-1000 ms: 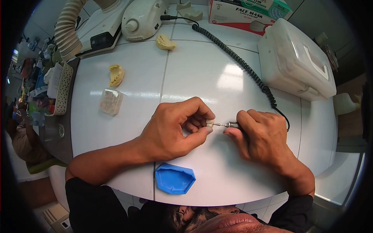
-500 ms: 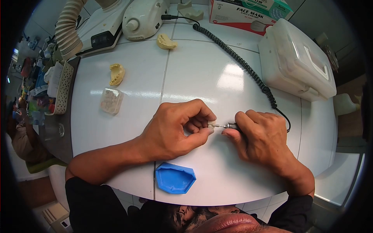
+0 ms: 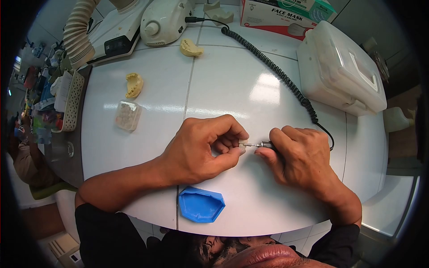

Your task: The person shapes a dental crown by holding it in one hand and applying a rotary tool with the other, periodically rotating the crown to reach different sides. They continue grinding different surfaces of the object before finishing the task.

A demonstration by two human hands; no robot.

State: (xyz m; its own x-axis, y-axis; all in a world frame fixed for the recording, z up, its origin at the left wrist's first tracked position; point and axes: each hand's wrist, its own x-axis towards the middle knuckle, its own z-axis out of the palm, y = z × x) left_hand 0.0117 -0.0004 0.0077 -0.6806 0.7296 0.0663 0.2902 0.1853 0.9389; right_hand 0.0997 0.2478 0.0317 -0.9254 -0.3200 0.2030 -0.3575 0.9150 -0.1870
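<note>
Between thumb and fingertips, my left hand [image 3: 203, 149] pinches a small whitish piece [image 3: 242, 144], mostly covered by the fingers; its exact kind I cannot tell. My right hand [image 3: 300, 154] is wrapped round a rotary handpiece [image 3: 267, 144] with a thin metal bur [image 3: 252, 144]. The bur points left, its tip right at the small piece. A black coiled cord [image 3: 277, 67] runs from behind the right hand up to a white control unit [image 3: 163, 22]. Below the left hand lies a blue mould tray [image 3: 202, 204], near the table's front edge.
Two yellowish dental casts [image 3: 134, 85] [image 3: 191, 48] rest on the white tiled table [image 3: 228, 85]. A clear box [image 3: 128, 115] holds several small pale pieces. At the right stands a white case [image 3: 342, 69], near a face mask box [image 3: 275, 18]. A ribbed hose [image 3: 78, 38] hangs upper left.
</note>
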